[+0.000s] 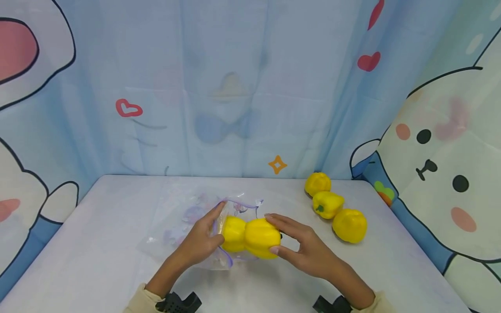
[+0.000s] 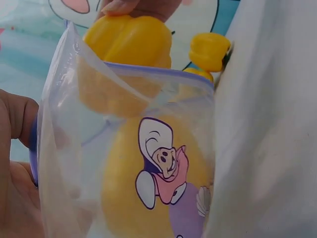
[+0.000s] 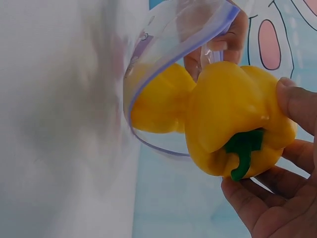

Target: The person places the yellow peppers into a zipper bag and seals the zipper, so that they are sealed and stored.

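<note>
A clear zip bag (image 1: 178, 232) with a purple-edged mouth and cartoon print (image 2: 163, 161) lies on the table, its mouth facing right. My left hand (image 1: 201, 238) pinches the rim of the bag at the mouth. Inside sits one yellow bell pepper (image 1: 234, 234), seen through the plastic in the left wrist view. My right hand (image 1: 307, 248) grips a second yellow bell pepper (image 3: 233, 106) between thumb and fingers, its green stem (image 3: 242, 151) toward the palm. In the left wrist view this pepper's lower part shows behind the bag's purple edge.
Three more yellow bell peppers stand in a slanting row at the right: a far one (image 1: 318, 183), a middle one (image 1: 328, 204) and a near one (image 1: 349, 226). A white table (image 1: 105, 243) bears everything, with a printed blue curtain (image 1: 235, 87) behind it.
</note>
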Demonstrator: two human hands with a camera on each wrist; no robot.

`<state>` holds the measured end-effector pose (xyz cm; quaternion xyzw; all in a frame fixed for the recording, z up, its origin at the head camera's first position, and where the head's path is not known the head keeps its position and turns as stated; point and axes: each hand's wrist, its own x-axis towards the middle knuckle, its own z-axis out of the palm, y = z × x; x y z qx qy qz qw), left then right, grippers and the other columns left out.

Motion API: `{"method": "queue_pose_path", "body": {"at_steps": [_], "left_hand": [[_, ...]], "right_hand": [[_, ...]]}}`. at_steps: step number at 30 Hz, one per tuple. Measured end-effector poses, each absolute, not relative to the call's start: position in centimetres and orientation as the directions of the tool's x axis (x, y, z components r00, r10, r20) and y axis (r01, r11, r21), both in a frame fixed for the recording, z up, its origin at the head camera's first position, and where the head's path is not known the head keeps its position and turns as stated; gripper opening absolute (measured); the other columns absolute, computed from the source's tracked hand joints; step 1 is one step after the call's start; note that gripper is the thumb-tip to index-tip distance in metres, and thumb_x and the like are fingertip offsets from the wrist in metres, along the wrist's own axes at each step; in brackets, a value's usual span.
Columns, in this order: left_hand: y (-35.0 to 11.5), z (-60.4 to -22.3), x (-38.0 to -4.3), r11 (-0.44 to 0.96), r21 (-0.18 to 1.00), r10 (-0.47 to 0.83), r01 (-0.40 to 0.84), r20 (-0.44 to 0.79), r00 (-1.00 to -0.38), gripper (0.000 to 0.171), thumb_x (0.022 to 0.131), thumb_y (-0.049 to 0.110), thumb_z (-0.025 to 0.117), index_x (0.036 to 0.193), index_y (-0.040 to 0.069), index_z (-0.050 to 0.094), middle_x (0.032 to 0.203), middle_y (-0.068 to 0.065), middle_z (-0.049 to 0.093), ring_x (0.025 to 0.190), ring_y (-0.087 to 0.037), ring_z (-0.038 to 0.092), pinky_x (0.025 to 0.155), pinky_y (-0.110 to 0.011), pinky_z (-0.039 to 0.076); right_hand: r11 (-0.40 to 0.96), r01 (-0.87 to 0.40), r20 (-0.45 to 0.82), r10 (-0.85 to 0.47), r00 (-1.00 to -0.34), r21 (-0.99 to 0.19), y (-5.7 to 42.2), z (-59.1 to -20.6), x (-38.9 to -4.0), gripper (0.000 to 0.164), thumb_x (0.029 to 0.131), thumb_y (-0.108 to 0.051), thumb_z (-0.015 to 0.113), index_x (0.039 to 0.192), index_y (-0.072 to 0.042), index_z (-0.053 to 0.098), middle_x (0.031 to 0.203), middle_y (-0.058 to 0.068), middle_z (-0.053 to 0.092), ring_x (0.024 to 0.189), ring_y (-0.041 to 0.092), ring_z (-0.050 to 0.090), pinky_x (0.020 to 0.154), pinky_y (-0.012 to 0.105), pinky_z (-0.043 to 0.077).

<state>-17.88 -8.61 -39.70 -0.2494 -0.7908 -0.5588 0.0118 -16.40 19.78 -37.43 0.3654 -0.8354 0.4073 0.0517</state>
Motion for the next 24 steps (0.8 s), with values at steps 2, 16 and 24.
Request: {"method": "queue_pose_path", "body": {"at_steps": [2, 16, 24], "left_hand": [[-8.6, -39.6, -17.8, 0.248, 0.878, 0.393, 0.41, 0.296, -0.871, 0.078, 0.081, -0.004, 0.053, 0.152, 0.0, 0.023, 0.158, -0.011, 0.023, 0.145, -0.024, 0.018, 0.114, -0.042, 0.017], [-8.2, -39.4, -17.5, 0.288, 0.848, 0.411, 0.445, 0.31, -0.857, 0.078, 0.079, -0.001, 0.055, 0.151, -0.004, 0.026, 0.156, -0.017, 0.026, 0.143, -0.03, 0.023, 0.113, -0.047, 0.02], [-8.3, -39.3, -17.6, 0.334, 0.827, 0.414, 0.453, 0.303, -0.858, 0.077, 0.08, 0.0, 0.056, 0.15, -0.005, 0.026, 0.157, -0.018, 0.024, 0.143, -0.033, 0.023, 0.113, -0.05, 0.02]], "right_hand": [[0.395, -0.656, 0.384, -0.574, -0.723, -0.644, 19.5, -37.5, -16.5, 0.059, 0.09, -0.021, 0.069, 0.144, -0.009, 0.049, 0.146, 0.002, 0.046, 0.13, 0.025, 0.048, 0.096, 0.041, 0.047], [0.355, -0.672, 0.348, -0.647, -0.678, -0.65, 16.7, -38.9, -17.2, 0.06, 0.092, -0.026, 0.065, 0.145, -0.006, 0.045, 0.148, 0.014, 0.042, 0.132, 0.027, 0.045, 0.101, 0.036, 0.044], [0.408, -0.664, 0.33, -0.633, -0.7, -0.626, 16.1, -39.2, -17.4, 0.063, 0.091, -0.022, 0.067, 0.147, -0.005, 0.042, 0.152, 0.01, 0.037, 0.135, 0.028, 0.041, 0.1, 0.035, 0.044]]}}
